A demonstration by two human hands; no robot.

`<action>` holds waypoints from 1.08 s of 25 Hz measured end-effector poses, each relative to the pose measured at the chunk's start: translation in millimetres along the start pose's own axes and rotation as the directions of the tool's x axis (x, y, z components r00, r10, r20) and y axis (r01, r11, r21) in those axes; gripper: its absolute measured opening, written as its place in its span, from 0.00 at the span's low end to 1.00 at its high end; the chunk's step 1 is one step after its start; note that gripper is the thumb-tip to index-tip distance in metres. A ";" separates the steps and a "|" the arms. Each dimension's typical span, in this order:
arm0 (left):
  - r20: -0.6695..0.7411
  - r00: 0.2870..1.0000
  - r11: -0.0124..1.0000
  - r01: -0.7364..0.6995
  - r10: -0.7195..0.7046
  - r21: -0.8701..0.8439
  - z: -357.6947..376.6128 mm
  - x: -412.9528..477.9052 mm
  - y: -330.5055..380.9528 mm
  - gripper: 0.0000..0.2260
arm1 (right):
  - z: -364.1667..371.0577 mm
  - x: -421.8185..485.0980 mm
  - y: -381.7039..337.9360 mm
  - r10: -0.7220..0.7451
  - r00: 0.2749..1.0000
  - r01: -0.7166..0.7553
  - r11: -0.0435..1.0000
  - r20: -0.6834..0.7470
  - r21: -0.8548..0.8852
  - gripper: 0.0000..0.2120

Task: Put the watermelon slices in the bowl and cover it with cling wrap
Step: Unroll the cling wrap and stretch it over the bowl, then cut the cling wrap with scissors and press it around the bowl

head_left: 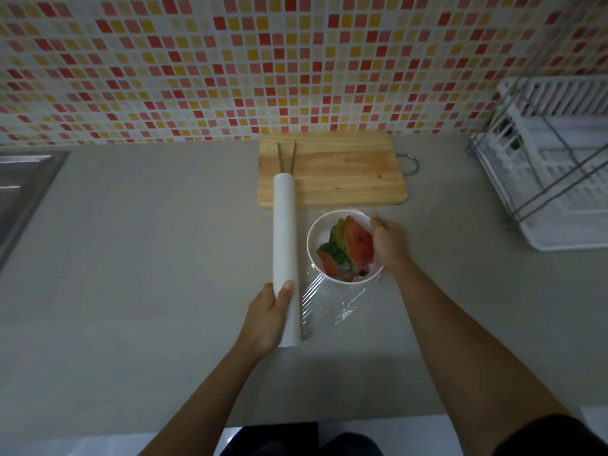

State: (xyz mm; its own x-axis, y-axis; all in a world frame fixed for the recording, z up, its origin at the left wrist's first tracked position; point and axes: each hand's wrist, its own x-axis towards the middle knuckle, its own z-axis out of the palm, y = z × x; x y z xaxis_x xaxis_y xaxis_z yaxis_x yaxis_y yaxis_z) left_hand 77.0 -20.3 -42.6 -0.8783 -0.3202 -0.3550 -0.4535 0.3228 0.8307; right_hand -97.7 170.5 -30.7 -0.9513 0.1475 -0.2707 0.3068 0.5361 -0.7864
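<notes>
Where crinkled film clings, round bowl

Dim, even indoor light with wide-angle warp.
The table reads grey and murky with only faint shadows; small glints show on the cling wrap; the tiled wall bows and softens toward the edges.

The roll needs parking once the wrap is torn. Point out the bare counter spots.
Widest bare counter: between sink and cling wrap roll. A smaller patch lies between bowl and dish rack. Crowded: around the bowl, with film, right hand and cutting board close.
</notes>
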 end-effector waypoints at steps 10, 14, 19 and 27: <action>-0.043 0.999 0.999 0.000 0.002 0.051 2.2 -3.9 5.8 0.19 | -67.5 -35.2 33.7 0.010 0.999 0.017 0.819 0.043 -0.574 0.14; -0.054 0.999 1.000 0.007 -0.006 0.022 2.5 -7.4 5.7 0.19 | -66.8 -60.6 53.7 0.011 1.000 0.005 0.807 0.024 -0.590 0.15; -0.061 0.998 1.000 0.013 -0.012 0.013 1.6 -9.9 8.5 0.20 | -66.3 -68.9 61.7 -0.103 0.994 0.094 0.773 0.021 -0.627 0.13; -0.047 0.999 0.999 0.022 -0.024 -0.047 1.9 -10.1 7.2 0.18 | -75.4 -73.9 73.9 -0.189 0.979 0.125 0.858 -0.079 -0.499 0.16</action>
State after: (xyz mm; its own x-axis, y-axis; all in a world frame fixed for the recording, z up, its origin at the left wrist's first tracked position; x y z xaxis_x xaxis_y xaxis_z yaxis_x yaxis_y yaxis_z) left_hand 82.3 -13.1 -33.9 -0.8591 -0.3690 -0.3546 -0.4649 0.2731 0.8422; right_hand -6.9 261.9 -26.9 -0.9914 0.1089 -0.0722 0.1295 0.8929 -0.4312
